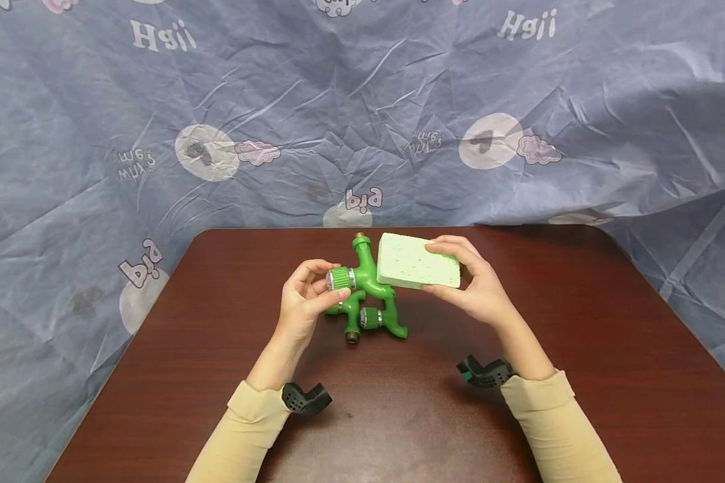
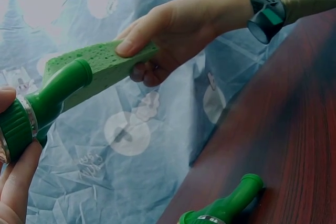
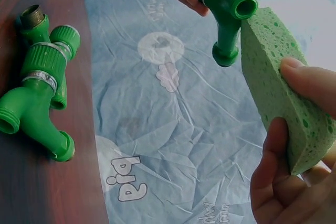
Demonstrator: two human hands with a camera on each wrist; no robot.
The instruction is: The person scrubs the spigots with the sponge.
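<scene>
My left hand [image 1: 302, 298] grips a green tap [image 1: 367, 272] by its ribbed knob, lifted above the table. A pale green sponge [image 1: 412, 260] is pinched between the thumb and fingers of my right hand [image 1: 480, 285]. In the right wrist view, the sponge [image 3: 283, 87] meets the body of the held tap [image 3: 227, 30] near its spout. Below them, two more green taps lie on the table: one [image 1: 353, 315] with its brass threaded end toward me, the other [image 1: 391, 316] just right of it. The left hand partly hides the first one's knob.
The dark red-brown table [image 1: 580, 349] spreads around the taps. A blue-grey printed sheet [image 1: 362, 121] hangs behind its far edge. Black wrist bands [image 1: 307, 399] with cameras sit at both cuffs.
</scene>
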